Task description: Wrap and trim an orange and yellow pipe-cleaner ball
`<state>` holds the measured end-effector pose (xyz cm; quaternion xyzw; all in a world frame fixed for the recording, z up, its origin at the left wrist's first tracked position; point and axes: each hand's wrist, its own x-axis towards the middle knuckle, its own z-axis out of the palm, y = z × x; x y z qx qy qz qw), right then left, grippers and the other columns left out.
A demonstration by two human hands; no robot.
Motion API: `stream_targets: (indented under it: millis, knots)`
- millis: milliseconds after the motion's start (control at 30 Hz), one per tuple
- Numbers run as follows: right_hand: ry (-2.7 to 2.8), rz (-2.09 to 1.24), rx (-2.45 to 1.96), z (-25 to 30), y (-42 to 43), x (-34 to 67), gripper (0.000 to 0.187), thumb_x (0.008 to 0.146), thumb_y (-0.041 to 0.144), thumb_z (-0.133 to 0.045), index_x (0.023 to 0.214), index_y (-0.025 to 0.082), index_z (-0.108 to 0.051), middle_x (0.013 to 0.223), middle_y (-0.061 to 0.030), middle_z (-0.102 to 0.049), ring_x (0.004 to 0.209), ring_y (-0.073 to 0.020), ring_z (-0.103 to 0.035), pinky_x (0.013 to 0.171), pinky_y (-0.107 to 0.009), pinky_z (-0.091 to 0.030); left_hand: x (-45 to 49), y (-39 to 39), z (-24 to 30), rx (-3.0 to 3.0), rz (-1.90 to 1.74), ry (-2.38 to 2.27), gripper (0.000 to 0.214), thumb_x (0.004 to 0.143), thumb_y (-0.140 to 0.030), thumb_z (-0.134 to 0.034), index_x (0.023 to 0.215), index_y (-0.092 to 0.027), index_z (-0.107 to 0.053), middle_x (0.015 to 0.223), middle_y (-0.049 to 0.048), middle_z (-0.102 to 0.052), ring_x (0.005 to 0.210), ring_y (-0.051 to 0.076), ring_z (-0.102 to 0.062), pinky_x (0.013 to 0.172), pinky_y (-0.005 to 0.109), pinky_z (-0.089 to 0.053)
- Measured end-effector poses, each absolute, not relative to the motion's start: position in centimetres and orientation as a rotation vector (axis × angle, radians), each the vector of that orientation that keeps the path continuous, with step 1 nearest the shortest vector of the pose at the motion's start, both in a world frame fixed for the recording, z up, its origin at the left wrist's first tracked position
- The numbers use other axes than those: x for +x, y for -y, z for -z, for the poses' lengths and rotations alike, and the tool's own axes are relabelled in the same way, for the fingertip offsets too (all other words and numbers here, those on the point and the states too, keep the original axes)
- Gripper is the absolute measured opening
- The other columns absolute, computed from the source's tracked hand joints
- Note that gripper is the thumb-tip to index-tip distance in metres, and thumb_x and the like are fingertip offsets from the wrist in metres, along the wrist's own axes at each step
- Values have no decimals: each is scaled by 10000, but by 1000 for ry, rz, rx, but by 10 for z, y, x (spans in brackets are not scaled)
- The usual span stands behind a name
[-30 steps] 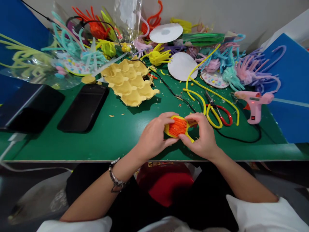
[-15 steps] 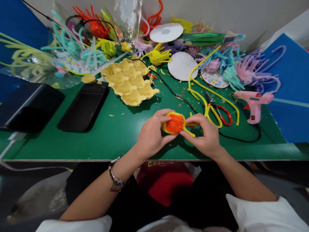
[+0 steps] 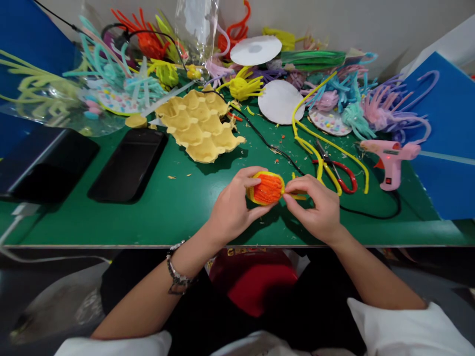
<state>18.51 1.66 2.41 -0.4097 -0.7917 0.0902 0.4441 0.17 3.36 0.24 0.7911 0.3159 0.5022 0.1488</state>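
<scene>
My left hand [image 3: 233,207] grips a small round piece [image 3: 266,188] with an orange fuzzy top and a yellow rim, held just above the green table [image 3: 156,217]. My right hand [image 3: 315,207] pinches a yellow pipe cleaner [image 3: 326,143] at the piece's right edge; the cleaner runs away across the table toward the back. Red-handled scissors [image 3: 339,173] lie just beyond my right hand.
A pink glue gun [image 3: 389,155] stands at the right with a black cord. A yellow egg tray [image 3: 198,126], two white discs [image 3: 278,101], two dark phones [image 3: 128,165] and heaps of coloured pipe cleaners [image 3: 352,104] fill the back. Blue boards flank both sides.
Both hands lifted the orange piece slightly away from me and turned it. My right fingers moved up to pinch the yellow cleaner at the piece's right edge.
</scene>
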Motion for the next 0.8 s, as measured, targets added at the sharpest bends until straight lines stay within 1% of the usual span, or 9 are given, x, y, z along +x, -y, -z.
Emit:
stream_targets:
  millis: [133,233,367,567,667,800]
  knots:
    - [2042,-154,-966,-27,-18,187,104,840,156,-579,915,227,-594,835,-16,-702,752,-142,-640,677,-299,-504,1,-34,-4,2303,-1440,-910,467,729,-230,-744,1039,-202,-397,1125,111,-611,1041,191,-637,809,321,-524]
    - [2034,-157,-948,-28,-17,188,111,844,136,-575,893,232,-599,808,-2,-705,726,-133,-639,687,-295,-504,0,-35,-6,2333,-1438,-901,459,733,-208,-738,1040,-201,-396,1128,113,-609,1050,187,-632,819,327,-522]
    - [2005,-154,-1003,-27,-16,186,87,848,162,-568,878,236,-603,796,-4,-700,713,-143,-641,680,-303,-506,0,-36,-4,2340,-1447,-894,433,742,-202,-724,1033,-206,-402,1121,109,-611,1052,187,-629,823,339,-519]
    - [2055,-55,-1015,-21,-18,185,72,843,150,-556,863,218,-566,806,-29,-690,752,-154,-634,698,-304,-494,-1,-35,0,2394,-1424,-985,386,744,-267,-717,990,-215,-424,1075,90,-626,964,192,-652,727,303,-526]
    - [2037,-85,-1078,-17,-19,184,59,848,170,-540,815,219,-539,783,-27,-674,738,-156,-618,692,-308,-486,0,-35,1,2393,-1426,-994,378,745,-268,-712,989,-211,-429,1074,90,-626,968,194,-650,738,306,-525]
    - [1999,-214,-1131,-17,-18,182,102,851,195,-521,752,217,-521,783,-27,-656,747,-158,-598,711,-314,-475,1,-34,2,2339,-1436,-1023,383,739,-267,-715,992,-214,-432,1082,80,-620,969,191,-647,751,315,-521]
